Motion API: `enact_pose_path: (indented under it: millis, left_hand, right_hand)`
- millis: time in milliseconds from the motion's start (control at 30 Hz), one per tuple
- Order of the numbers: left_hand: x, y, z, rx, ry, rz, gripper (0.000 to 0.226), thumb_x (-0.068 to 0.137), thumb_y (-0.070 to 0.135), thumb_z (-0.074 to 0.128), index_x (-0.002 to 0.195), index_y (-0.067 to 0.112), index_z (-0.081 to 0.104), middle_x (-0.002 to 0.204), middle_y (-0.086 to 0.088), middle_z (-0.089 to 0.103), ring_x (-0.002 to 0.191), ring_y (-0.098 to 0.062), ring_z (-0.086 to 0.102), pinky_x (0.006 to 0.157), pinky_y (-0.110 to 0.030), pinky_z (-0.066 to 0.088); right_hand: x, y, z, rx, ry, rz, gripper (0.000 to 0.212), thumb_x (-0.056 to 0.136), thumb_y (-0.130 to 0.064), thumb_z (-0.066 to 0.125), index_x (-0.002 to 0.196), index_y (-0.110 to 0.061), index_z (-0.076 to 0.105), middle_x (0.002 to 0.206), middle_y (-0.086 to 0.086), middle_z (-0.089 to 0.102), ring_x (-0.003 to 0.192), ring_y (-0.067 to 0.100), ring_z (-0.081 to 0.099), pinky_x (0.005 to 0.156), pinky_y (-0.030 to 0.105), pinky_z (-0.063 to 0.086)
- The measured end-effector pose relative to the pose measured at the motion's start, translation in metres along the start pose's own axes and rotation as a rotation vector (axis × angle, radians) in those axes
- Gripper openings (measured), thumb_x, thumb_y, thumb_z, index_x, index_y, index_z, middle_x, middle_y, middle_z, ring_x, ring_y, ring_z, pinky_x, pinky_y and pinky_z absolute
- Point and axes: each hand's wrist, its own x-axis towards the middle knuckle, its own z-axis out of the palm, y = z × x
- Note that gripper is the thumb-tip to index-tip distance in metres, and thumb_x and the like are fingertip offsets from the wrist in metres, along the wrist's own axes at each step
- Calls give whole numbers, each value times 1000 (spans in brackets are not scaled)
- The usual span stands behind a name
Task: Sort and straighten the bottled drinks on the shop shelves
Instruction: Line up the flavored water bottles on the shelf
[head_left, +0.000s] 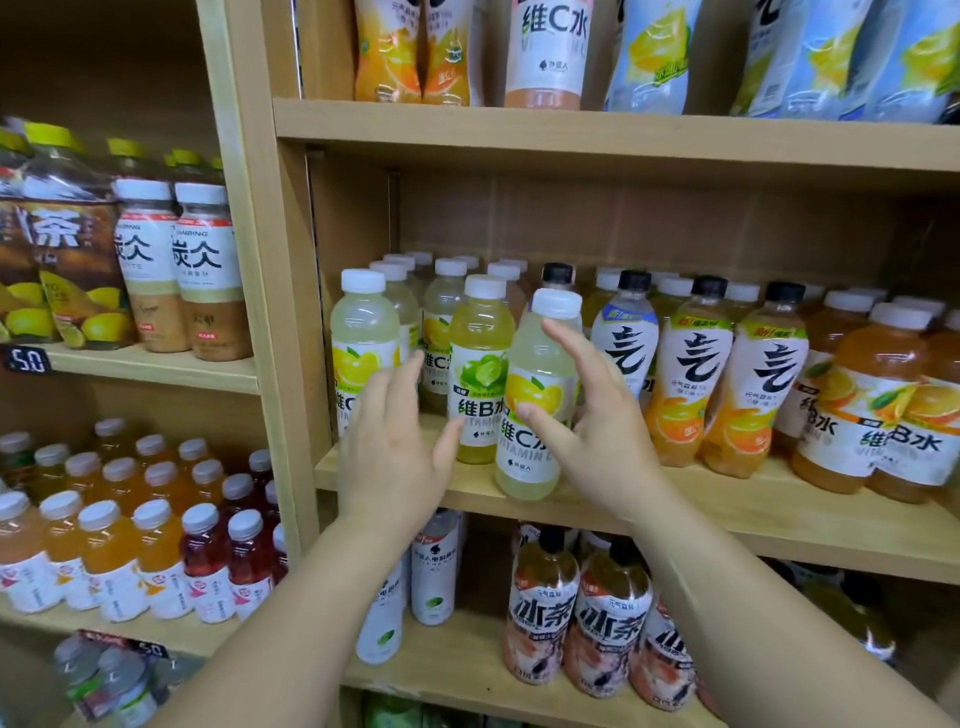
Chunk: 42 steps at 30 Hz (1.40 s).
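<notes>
Wooden shop shelf (727, 512): open left hand (387, 452) beside, right hand (587, 415) loosely cupping, a full, likely heavy, slippery lemon bottle (535, 415), best gripped mid-label.

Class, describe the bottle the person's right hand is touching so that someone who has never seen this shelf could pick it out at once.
Find the middle shelf of the right-hand wooden unit. At its front edge, beside the right hand, stands the pale lemon 维C水 bottle. It alone sits forward of the row and leans, unlike the upright green-labelled 维B水 bottle to its left.
</notes>
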Motion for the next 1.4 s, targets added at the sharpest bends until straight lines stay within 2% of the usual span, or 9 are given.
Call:
enact_pose_path:
  millis: [133, 300, 467, 567, 633, 700, 867, 1133, 1400]
  left_hand:
    - [18, 14, 23, -211, -199, -247, 88, 85, 46, 76, 155, 20, 30, 146, -3, 46, 130, -24, 51, 107, -47, 47]
    - [28, 12, 47, -337, -353, -424, 72, 79, 42, 83, 138, 24, 46, 124, 10, 63, 117, -18, 61, 90, -32, 47]
    - [21, 14, 51, -354, -300, -431, 53, 83, 34, 81, 126, 25, 50, 113, 11, 65, 108, -17, 63, 85, -32, 48]
    - [10, 13, 39, -391, -239, -405, 51, 84, 34, 81, 125, 29, 52, 115, 15, 67, 108, -11, 64, 89, -33, 51]
    - [3, 13, 24, -430, -224, -398, 49, 84, 31, 81, 125, 33, 54, 112, 26, 65, 105, 2, 63, 87, -24, 49]
    - [-3, 11, 7, -448, -215, -406, 47, 84, 30, 81, 122, 39, 55, 107, 34, 66, 102, 14, 61, 84, -18, 48]
    - [-18, 2, -28, -401, -174, -435, 45, 80, 41, 79, 120, 42, 57, 105, 30, 70, 97, 3, 66, 80, -31, 53]
    - [-27, -16, -62, -234, -167, -438, 49, 77, 46, 82, 120, 42, 59, 98, 27, 71, 93, 1, 67, 80, -38, 57]
    - [-29, -34, -83, -249, -159, -501, 42, 76, 43, 84, 109, 51, 59, 95, 36, 69, 91, 9, 65, 82, -38, 58]
  right_hand:
    - [-6, 12, -18, 47, 38, 76, 81, 89, -29, 79, 145, -53, 26, 152, -17, 43, 136, 10, 50, 105, 46, 51]
    - [-14, 21, -27, 107, 81, 126, 96, 87, -28, 81, 148, -57, 14, 153, -10, 44, 134, 11, 54, 105, 47, 52]
    - [-14, 24, -23, 153, 84, 204, 117, 84, -30, 84, 153, -59, -5, 148, -18, 49, 131, 0, 54, 105, 41, 54]
    - [-14, 24, -15, 85, 62, 281, 107, 78, -44, 86, 160, -40, 17, 130, -18, 64, 109, -6, 62, 91, 22, 55]
    - [-17, 26, -8, 32, 27, 300, 78, 76, -46, 87, 143, -29, 52, 108, -24, 68, 94, -15, 62, 82, 9, 51]
    - [-22, 30, -2, 38, 3, 319, 55, 75, -42, 89, 123, -25, 67, 99, -26, 68, 91, -20, 61, 77, 5, 49]
    - [-16, 32, 13, 56, -50, 352, 49, 76, -38, 89, 119, -26, 70, 102, -20, 73, 91, -15, 64, 74, 1, 46]
    - [13, 13, 74, -29, -57, 335, 44, 82, -52, 79, 116, -27, 68, 108, -9, 77, 100, 13, 70, 87, 39, 57]
    - [54, 9, 114, -118, -74, 432, 45, 85, -51, 78, 106, -12, 68, 103, 8, 74, 101, 30, 67, 80, 37, 52]
